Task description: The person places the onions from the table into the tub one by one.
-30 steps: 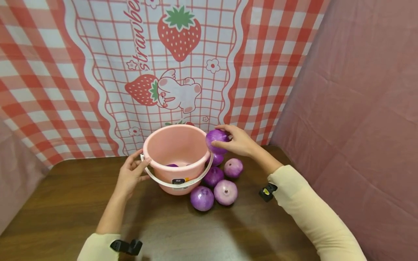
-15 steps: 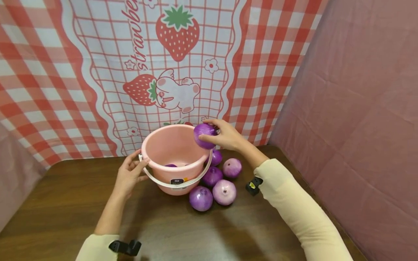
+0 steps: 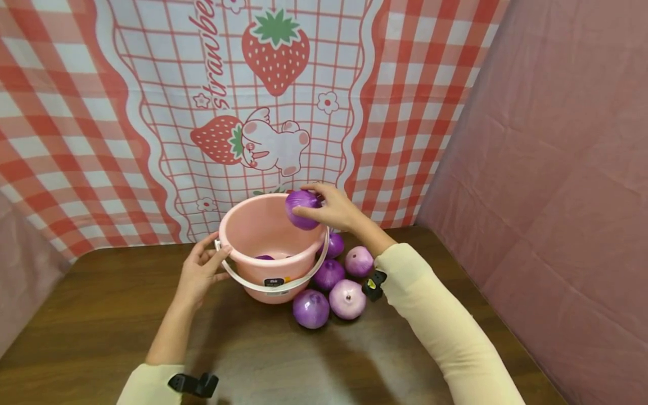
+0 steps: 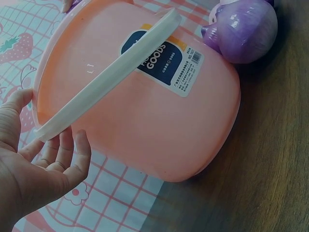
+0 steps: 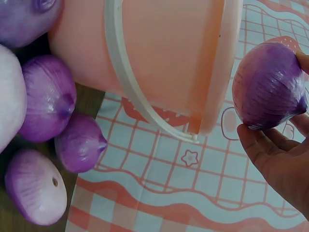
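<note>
A pink bucket (image 3: 275, 230) with a white handle (image 3: 283, 288) stands upright on the table. My left hand (image 3: 202, 270) grips its left rim, thumb at the rim and fingers by the handle's end. My right hand (image 3: 336, 208) holds a purple onion (image 3: 302, 209) over the right part of the bucket's opening; in the right wrist view the onion (image 5: 270, 86) sits between thumb and fingers, above the rim. Down inside the bucket a bit of purple (image 3: 265, 257) shows, mostly hidden by the front wall.
Several onions cluster against the bucket's right side, among them a purple onion (image 3: 311, 309) in front and a paler onion (image 3: 347, 299) beside it. A checked strawberry cloth (image 3: 324, 140) hangs behind the wooden table (image 3: 263, 360). Pink fabric (image 3: 547, 169) hangs at the right.
My right hand has carried the onion leftward, from beside the bucket's right rim to over its opening. My left hand has stayed at the rim.
</note>
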The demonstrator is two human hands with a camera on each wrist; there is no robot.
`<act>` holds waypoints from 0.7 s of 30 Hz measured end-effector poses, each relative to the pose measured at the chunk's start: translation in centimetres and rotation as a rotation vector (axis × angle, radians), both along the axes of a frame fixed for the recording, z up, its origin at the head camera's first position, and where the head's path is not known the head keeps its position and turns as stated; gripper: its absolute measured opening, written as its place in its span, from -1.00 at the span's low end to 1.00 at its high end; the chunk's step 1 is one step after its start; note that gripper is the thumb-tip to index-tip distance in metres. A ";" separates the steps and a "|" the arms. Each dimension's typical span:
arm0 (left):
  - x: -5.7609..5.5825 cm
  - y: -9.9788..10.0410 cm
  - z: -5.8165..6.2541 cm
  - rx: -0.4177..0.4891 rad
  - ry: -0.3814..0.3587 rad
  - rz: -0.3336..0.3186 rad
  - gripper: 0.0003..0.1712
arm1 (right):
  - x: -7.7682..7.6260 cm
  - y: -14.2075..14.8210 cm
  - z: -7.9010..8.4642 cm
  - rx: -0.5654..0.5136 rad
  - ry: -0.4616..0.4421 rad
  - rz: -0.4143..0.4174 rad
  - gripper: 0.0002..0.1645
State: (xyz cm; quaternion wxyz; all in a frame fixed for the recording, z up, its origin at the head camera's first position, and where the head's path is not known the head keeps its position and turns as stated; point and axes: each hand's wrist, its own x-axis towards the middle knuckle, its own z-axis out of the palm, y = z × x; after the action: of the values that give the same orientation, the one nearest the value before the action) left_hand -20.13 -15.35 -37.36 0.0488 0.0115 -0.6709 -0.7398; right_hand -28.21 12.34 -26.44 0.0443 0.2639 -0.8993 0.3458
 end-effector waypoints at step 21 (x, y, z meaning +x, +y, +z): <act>0.1 0.2 0.1 0.017 0.013 0.000 -0.32 | -0.5 -2.7 -2.3 0.028 -0.050 0.009 -0.21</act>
State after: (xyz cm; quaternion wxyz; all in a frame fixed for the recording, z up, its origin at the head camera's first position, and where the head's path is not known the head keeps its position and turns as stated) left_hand -20.03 -15.15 -37.22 0.0530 0.0074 -0.6641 -0.7457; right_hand -28.72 9.61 -28.71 0.0166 0.2597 -0.9038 0.3398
